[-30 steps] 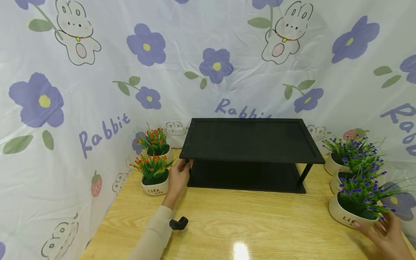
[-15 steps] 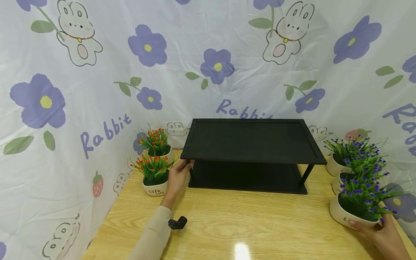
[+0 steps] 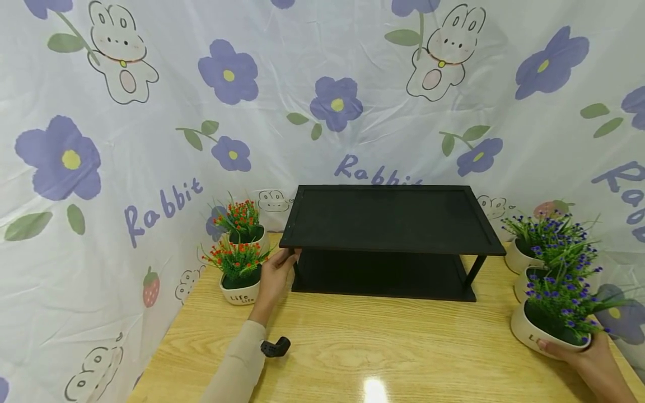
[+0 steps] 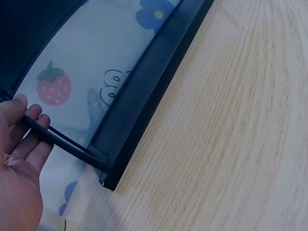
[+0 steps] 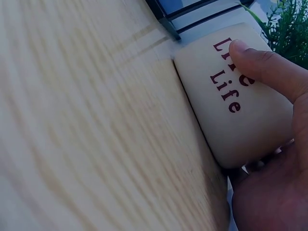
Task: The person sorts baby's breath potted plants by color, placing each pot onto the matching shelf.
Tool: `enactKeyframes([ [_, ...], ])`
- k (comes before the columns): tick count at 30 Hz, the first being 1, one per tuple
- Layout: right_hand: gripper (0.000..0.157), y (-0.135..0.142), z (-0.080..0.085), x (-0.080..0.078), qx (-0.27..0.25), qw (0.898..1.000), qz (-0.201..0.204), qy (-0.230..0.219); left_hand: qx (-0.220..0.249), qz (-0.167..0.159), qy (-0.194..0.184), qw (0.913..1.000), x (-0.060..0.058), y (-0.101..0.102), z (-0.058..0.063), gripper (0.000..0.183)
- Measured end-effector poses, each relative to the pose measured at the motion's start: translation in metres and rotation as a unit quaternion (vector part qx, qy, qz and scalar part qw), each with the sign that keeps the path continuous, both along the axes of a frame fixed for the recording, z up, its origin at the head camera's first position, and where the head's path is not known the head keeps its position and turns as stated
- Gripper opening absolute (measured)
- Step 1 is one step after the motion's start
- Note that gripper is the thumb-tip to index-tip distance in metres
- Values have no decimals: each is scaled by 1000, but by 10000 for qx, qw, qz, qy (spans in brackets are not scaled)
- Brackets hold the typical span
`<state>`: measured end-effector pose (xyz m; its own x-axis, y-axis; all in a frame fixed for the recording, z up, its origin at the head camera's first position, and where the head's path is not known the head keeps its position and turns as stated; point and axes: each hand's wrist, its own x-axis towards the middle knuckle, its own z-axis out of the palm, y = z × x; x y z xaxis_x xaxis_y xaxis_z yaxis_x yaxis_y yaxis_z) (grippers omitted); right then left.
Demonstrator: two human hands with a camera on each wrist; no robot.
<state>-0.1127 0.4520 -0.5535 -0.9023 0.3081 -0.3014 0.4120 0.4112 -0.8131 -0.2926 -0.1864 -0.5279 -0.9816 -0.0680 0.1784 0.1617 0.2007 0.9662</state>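
Note:
A black two-tier shelf [image 3: 393,218] stands at the back of the table. My left hand [image 3: 274,280] is at its left front corner, under the top board. In the left wrist view, thumb and fingers curl round the shelf's thin post [image 4: 67,144]. At the right, my right hand [image 3: 597,358] grips the front potted plant [image 3: 529,330], an oval cream pot with purple flowers. In the right wrist view the thumb lies across the "Life" lettering of the pot [image 5: 260,110], and the other fingers are mostly hidden beyond its side. The pot's base is at the tabletop.
Behind the gripped pot are two more purple-flowered pots, one with its pot [image 3: 521,254] near the back. Two red-flowered pots, the nearer one [image 3: 241,294], stand left of the shelf. Patterned cloth [image 3: 282,123] hangs behind the wooden table [image 3: 322,347].
My right hand has closed round the front purple-flowered pot, its thumb sliding left over the lettering. My left hand stays on the shelf post.

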Motion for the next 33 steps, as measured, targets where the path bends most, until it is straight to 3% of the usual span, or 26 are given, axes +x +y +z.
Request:
enactKeyframes([
  [3, 129, 0, 1, -1, -35, 9998, -74, -182, 55, 19, 119, 9999, -3, 0, -4, 45],
  [10, 125, -1, 1, 0, 74, 9993, 166, -324, 30, -5, 284, 9996, -1, 0, -5, 45],
  [16, 131, -1, 1, -1, 196, 9967, -106, -783, -33, 55, 248, 9997, -1, 1, -5, 45],
  [22, 133, -4, 0, 0, 292, 9951, -361, -876, 12, 32, 250, 9997, -1, 2, -5, 44],
  [26, 128, -9, 1, 1, 405, 9967, -447, -538, 7, 4, 292, 9996, -1, 2, -6, 45],
  [29, 118, -12, 5, 2, 561, 9981, -254, 16, -5, 15, 284, 9996, -1, 1, -6, 45],
  [33, 108, -13, 12, 3, 799, 9959, -160, 381, -9, 41, 243, 9997, 0, 1, -6, 46],
])
